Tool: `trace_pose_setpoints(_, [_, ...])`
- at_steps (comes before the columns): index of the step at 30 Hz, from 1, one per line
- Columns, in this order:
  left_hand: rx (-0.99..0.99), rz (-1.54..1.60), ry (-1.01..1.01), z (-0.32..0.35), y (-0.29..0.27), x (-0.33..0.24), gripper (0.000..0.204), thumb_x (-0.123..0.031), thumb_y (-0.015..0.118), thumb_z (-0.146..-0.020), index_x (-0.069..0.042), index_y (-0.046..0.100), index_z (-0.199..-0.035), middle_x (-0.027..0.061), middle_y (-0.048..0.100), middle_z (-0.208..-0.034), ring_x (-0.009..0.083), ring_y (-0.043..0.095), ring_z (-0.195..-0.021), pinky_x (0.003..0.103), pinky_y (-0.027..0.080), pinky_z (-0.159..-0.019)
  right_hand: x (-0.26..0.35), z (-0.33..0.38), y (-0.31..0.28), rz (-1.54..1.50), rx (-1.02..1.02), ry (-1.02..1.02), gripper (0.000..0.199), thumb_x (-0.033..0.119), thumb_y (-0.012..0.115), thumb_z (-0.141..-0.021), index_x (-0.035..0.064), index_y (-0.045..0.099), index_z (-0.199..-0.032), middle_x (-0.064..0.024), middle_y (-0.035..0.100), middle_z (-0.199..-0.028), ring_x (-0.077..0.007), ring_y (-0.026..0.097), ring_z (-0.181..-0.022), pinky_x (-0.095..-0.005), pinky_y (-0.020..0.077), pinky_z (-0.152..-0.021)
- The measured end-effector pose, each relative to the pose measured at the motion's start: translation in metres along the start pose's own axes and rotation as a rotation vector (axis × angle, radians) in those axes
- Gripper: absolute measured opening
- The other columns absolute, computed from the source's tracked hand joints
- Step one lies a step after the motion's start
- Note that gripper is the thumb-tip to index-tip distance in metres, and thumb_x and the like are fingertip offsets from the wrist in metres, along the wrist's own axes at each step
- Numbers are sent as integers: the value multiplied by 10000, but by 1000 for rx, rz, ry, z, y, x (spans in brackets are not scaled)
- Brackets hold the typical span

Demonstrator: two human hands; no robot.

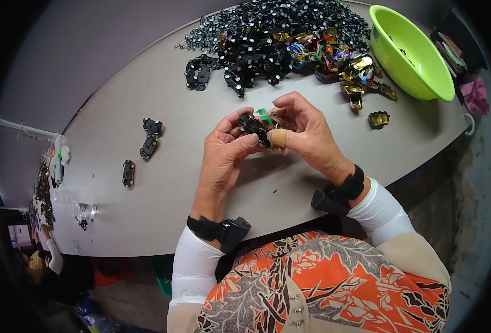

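Note:
Over the middle of the table, both hands are raised close together. My left hand (pixel 228 139) is closed on a black toy car chassis (pixel 252 126), its wheeled underside showing. A green and white toy car body (pixel 263 115) sits against the chassis, partly hidden by fingers. My right hand (pixel 306 125) pinches the body's right side, a tan bandage wrapped round its thumb. Whether the two parts are joined, I cannot tell. Off to the left, three toy cars (pixel 128 173) lie apart from the hands, dark undersides up.
At the far side spread a heap of small wheel axles (pixel 290 14), a pile of black chassis (pixel 251 58) and shiny coloured car bodies (pixel 334 55). A lime green basin (pixel 423 72) stands far right. One gold car body (pixel 378 119) lies nearby. A clear cup (pixel 83 211) lies left; another person (pixel 48 255) sits beyond.

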State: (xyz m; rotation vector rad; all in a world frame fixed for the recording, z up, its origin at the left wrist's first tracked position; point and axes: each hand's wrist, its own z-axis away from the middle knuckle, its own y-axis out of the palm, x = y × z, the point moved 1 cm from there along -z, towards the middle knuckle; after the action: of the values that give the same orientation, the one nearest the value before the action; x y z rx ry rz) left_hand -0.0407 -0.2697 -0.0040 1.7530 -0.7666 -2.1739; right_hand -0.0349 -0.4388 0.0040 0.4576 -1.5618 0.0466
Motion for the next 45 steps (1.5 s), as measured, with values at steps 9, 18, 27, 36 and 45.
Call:
trace_pose_setpoints(9, [-3,76,-8,-1,-4,0,437,-12,664,-744,-22,499,-1149,127,598,-1027,210,614,-923,339,576,-723,5,1,-3,-47,-74,-117,395,13,651,-778,49,426,-1101,-47,556,-935,-60,541,-779,-174,470,-510])
trace_pose_setpoints(18, [24,73,-11,0,-2,3,438,-12,665,-746,-9,493,-1149,131,597,-1031,209,616,-919,357,579,-734,0,2,2,104,-83,-158,327,7,637,-758,36,453,-1027,-19,560,-876,-24,472,-694,-179,414,-556])
trace_pose_setpoints(27, [-9,-22,-23,5,2,-1,415,21,660,-745,29,534,-1141,130,622,-1002,209,630,-879,363,574,-728,-4,4,4,378,-29,-223,363,-5,603,-727,23,477,-1066,-53,568,-839,-58,500,-685,-212,441,-604])
trace_pose_setpoints(36, [-16,-89,72,3,-2,7,388,51,677,-726,31,590,-1103,88,620,-993,134,610,-823,224,529,-650,3,3,6,393,72,-236,266,10,621,-746,27,585,-1009,-1,508,-843,-54,472,-716,-200,401,-606])
trace_pose_setpoints(45, [0,-96,0,4,1,7,395,19,661,-763,5,578,-1148,52,595,-1018,111,594,-855,206,524,-686,4,2,4,367,109,-236,263,3,624,-744,10,589,-1005,-43,546,-892,-89,565,-775,-219,487,-664])
